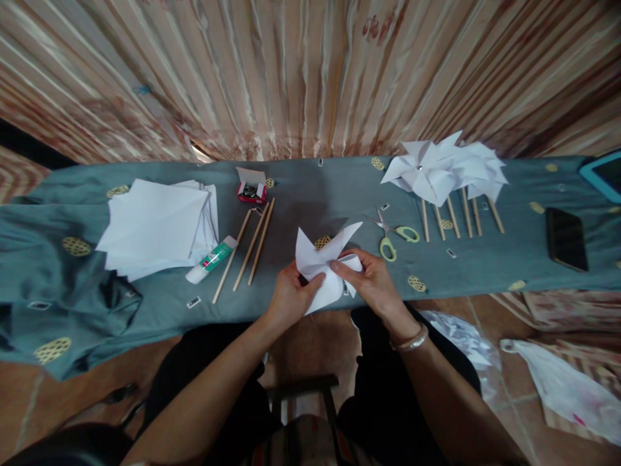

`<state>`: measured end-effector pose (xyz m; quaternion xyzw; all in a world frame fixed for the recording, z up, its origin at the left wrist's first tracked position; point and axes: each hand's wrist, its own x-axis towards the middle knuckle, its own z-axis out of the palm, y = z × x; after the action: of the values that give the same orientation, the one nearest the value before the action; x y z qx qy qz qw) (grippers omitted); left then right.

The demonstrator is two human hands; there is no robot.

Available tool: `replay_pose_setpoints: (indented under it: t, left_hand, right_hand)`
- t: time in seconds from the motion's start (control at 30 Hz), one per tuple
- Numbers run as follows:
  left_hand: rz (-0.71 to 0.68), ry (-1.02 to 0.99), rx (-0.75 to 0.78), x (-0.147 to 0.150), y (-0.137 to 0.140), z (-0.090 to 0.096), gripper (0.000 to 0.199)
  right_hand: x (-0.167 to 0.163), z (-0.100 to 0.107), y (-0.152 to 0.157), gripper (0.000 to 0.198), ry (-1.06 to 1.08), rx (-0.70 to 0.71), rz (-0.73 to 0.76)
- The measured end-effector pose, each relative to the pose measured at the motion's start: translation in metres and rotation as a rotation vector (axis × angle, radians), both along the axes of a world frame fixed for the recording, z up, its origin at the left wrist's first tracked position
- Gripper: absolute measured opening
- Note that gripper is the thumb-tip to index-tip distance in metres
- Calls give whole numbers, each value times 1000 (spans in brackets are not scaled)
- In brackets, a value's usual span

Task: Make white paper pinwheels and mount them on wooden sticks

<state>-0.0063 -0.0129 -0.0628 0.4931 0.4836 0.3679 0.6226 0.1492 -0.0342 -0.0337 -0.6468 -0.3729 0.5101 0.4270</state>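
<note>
A white paper pinwheel (326, 264), its blades folded in toward the middle, is held between my two hands above the table's near edge. My left hand (295, 288) pinches its left side, thumb on top. My right hand (369, 275) grips the right side, with the thumb pressed near the centre and a blade curling over the fingers. No stick shows on this pinwheel. Green-handled scissors (391, 236) lie partly spread just right of my right hand. Three wooden sticks (252, 243) rest to the left of my left hand.
On the left are a stack of white paper (150, 220), a glue tube (212, 259) and an open red box of small metal pieces (251, 191). Several finished pinwheels on sticks (436, 168) lie at the back right. A phone (566, 238) and a blue-edged tablet (601, 181) sit far right.
</note>
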Motion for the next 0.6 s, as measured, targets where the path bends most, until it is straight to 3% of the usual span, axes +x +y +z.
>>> replay_pose_setpoints:
  t: [0.6]
  left_hand:
    - [4,-75,-88,3,-6,5,20]
  right_hand:
    - [0,-6,1,26,147,-43,-20]
